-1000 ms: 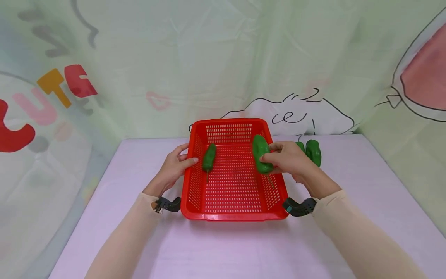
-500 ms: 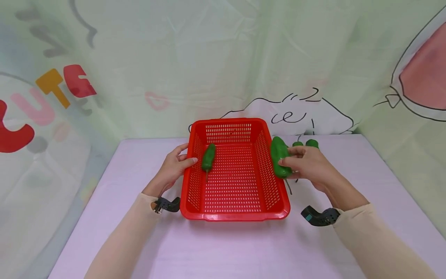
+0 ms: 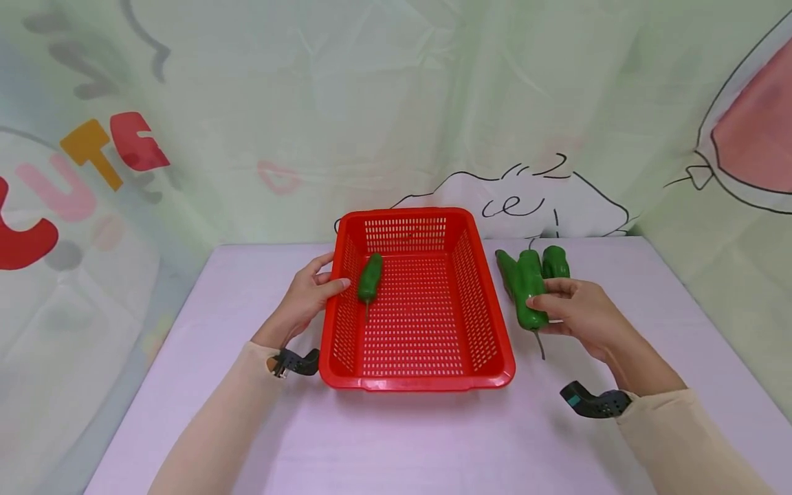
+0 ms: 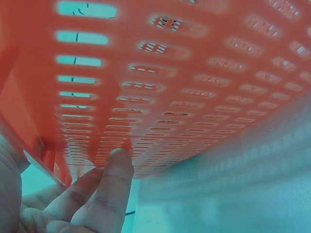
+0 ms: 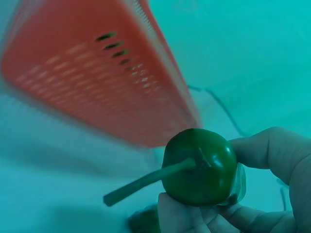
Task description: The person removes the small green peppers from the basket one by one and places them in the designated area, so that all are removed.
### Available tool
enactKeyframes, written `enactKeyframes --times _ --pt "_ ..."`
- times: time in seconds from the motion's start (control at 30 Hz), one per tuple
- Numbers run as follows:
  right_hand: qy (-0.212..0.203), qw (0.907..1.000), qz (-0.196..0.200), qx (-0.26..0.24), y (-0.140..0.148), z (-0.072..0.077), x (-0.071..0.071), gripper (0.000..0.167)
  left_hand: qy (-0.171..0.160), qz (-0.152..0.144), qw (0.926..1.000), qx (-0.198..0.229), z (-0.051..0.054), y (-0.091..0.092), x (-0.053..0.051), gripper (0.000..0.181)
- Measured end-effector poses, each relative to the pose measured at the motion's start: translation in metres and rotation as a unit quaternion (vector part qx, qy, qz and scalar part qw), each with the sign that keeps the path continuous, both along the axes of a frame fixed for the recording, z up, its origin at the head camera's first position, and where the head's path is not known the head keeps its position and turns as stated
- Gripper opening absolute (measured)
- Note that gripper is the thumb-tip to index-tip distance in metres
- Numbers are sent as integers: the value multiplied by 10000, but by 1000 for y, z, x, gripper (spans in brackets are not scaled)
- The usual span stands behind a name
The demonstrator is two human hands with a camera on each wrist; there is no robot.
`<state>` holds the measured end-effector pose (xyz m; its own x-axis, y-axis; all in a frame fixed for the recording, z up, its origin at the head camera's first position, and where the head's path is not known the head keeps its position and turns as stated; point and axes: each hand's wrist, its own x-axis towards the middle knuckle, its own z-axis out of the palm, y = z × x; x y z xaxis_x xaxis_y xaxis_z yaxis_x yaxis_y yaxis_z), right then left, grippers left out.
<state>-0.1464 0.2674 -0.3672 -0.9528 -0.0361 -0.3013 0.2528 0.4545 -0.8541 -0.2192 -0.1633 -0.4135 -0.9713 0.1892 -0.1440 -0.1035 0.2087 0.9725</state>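
My left hand [image 3: 309, 292] grips the left rim of a red plastic basket [image 3: 416, 383], thumb over the rim and fingers against the outer wall. The left wrist view shows those fingers [image 4: 114, 179] under the slotted side. One green pepper [image 3: 370, 278] lies inside the basket near its left wall. To the right of the basket, my right hand [image 3: 575, 313] holds another green pepper [image 3: 531, 295] between thumb and fingers, its stem pointing toward me. In the right wrist view this pepper [image 5: 199, 170] shows its stem end, apart from the basket.
Right of the basket, a green pepper [image 3: 506, 269] lies partly hidden behind the held one. Another pepper [image 3: 555, 260] is farther right, near the table's back edge. A printed cloth [image 3: 396, 124] hangs behind the pale table [image 3: 396, 447].
My right hand has carried its pepper out from over the basket's right side, rightward and toward me, above the peppers on the table. The left hand and the basket stay in place.
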Motion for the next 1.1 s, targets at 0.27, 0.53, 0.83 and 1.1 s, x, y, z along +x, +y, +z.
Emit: enactKeyframes --times 0.27,0.53,0.83,1.1 --pt "-98 9998 -112 96 10 -25 7 72 23 -24 10000 19 2 -1 0 72" --pt "-169 9995 -135 215 6 -38 13 72 3 12 10000 7 3 0 1 71" --pt "-320 9990 -155 282 3 -54 18 61 21 25 10000 10 3 1 1 70" --pt "-402 9979 -264 438 6 -65 20 61 -1 25 10000 -17 3 1 0 70"
